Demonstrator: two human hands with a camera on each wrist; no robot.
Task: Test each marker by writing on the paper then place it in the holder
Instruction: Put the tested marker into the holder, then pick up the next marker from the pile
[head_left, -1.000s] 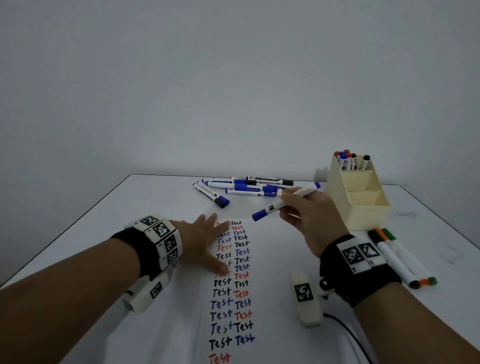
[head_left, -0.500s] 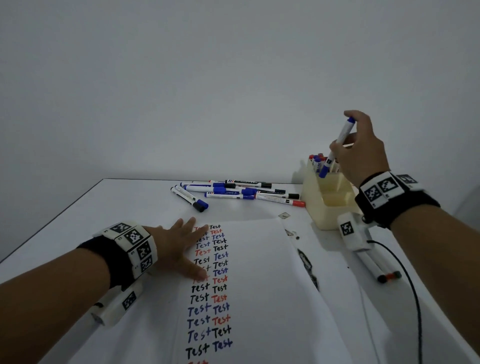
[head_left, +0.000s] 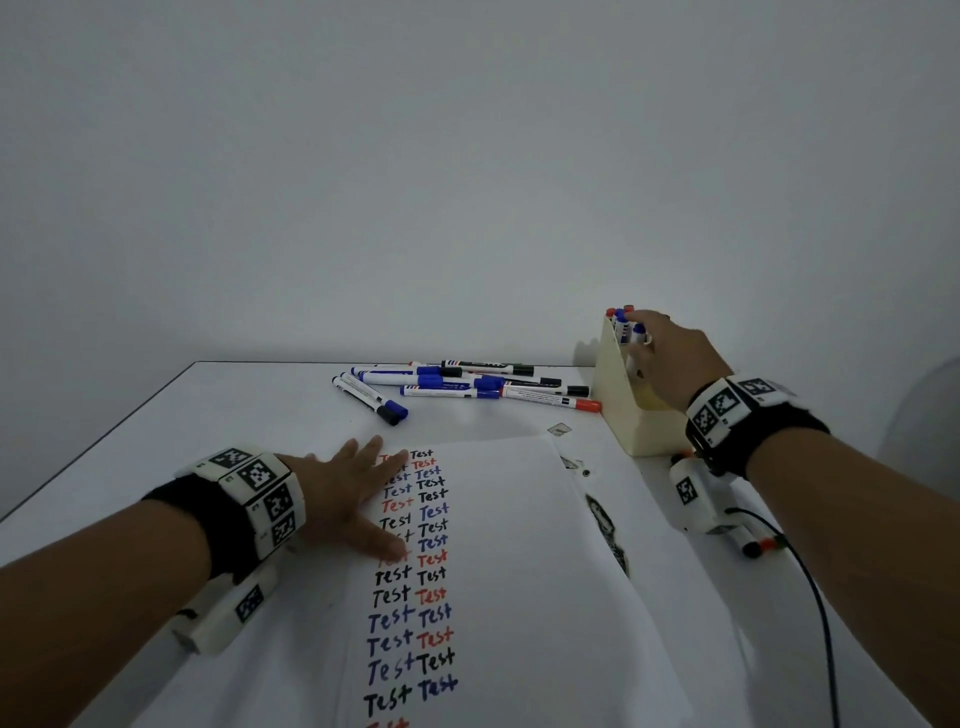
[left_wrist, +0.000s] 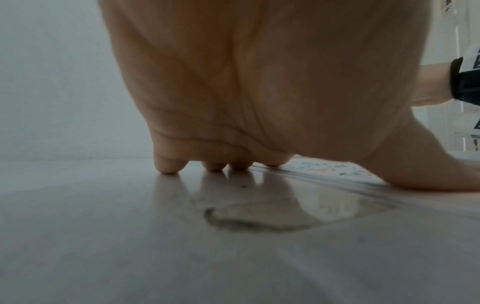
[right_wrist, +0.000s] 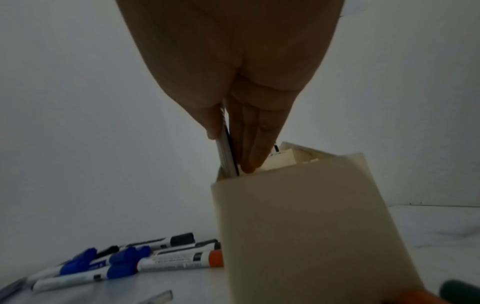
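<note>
The right hand (head_left: 670, 358) reaches into the cream holder (head_left: 636, 426), thumb and fingers (right_wrist: 255, 142) pinching a marker (right_wrist: 228, 152) whose lower end is already inside the holder's nearest corner. In the head view a blue cap (head_left: 638, 329) shows at the fingertips, beside other capped markers (head_left: 619, 318) standing in the holder's back compartment. The left hand (head_left: 348, 499) lies flat with fingers straight and spread, its thumb and fingertips pressing the left edge of the paper (head_left: 509, 571), which sits in front of the holder and carries two columns of the word "Test" in black, blue and red. A loose pile of markers (head_left: 467, 384) lies on the white table (head_left: 249, 415) just left of the holder, the red-capped one (head_left: 550, 399) nearly touching its side. More markers (head_left: 758, 545) lie in front of the holder under the right wrist, mostly hidden.
</note>
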